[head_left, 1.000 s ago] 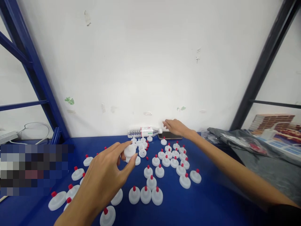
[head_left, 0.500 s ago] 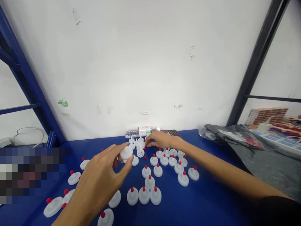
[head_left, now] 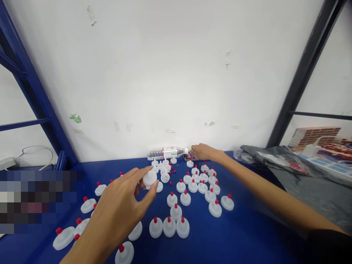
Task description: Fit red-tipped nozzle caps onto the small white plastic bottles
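Note:
My left hand [head_left: 121,200] is closed in a pinch, holding a round white plastic cap [head_left: 150,178] by its rim above the table. At the back, my right hand [head_left: 205,151] reaches over a smartphone [head_left: 192,157] that lies flat with its screen lit. Its fingers are bent and partly hidden, so their grip is unclear. A pile of white nozzle caps [head_left: 165,177] without red tips lies beyond the held one. Small loose red tips [head_left: 171,183] are scattered beside that pile. Several white caps with red tips [head_left: 169,226] stand in front and to the right.
A clear plastic bottle [head_left: 169,151] lies on its side along the wall. More red-tipped caps [head_left: 63,237] stand on the left, partly behind my forearm. Grey plastic bags [head_left: 275,157] and a white power strip [head_left: 327,159] are on the right. The tabletop [head_left: 233,234] is blue.
My right hand has moved right and back, from beside the loose red tips to the phone. My left hand still holds its white cap in nearly the same place.

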Demonstrator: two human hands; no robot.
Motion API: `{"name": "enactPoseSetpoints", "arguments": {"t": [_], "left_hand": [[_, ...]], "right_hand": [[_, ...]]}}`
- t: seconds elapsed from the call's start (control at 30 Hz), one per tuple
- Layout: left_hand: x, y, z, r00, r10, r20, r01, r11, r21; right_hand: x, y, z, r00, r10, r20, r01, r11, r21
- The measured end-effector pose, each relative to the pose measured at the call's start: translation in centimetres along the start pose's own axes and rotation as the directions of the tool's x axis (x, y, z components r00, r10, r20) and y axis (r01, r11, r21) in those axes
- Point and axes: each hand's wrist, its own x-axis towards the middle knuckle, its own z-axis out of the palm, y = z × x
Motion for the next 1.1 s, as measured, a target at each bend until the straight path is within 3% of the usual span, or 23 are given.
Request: {"name": "enactPoseSetpoints", "arguments": {"t": [0.1,0.2,0.33,0.47,0.6,0.87,1.1], "left_hand": [[0.0,0.1,-0.1,1.000,-0.007,0.014,0.007,1.000,0.009],[0.0,0.2,-0.2,1.000,-0.011,0.014,0.011,1.000,0.011],[-0.2,0.0,-0.1,1.000,0.003,0.010,-0.003,1.000,0.001],[-0.1,-0.1,-0.1,1.000,-0.004,0.028,0.004,1.000,0.008],[-0.1,0.0,-0.1,1.000,-0.012,0.025,0.012,1.000,0.026],[-0.1,0.1,-0.1,1.000,-0.018,0.023,0.017,1.000,0.025],[-0.1,0.1,-0.1,0.999,-0.022,0.045,0.022,1.000,0.003]], "right_hand": [[0.0,0.2,-0.3,0.999,-0.023,-0.029,0.024,0.999,0.042],[-0.2,-0.7,-0.9,0.983,-0.147,-0.110,0.160,0.980,0.117],[-0.5,-3.1,-0.5,0.894,-0.435,-0.108,0.448,0.867,0.217],[-0.4,-4.7,1.5,0.812,-0.578,-0.083,0.579,0.779,0.239],[0.1,-4.7,2.8,0.791,-0.607,-0.080,0.607,0.760,0.232],[0.0,-4.6,2.2,0.799,-0.585,-0.137,0.601,0.774,0.199],[0.1,-4.8,3.1,0.792,-0.601,-0.110,0.608,0.757,0.239]]}}
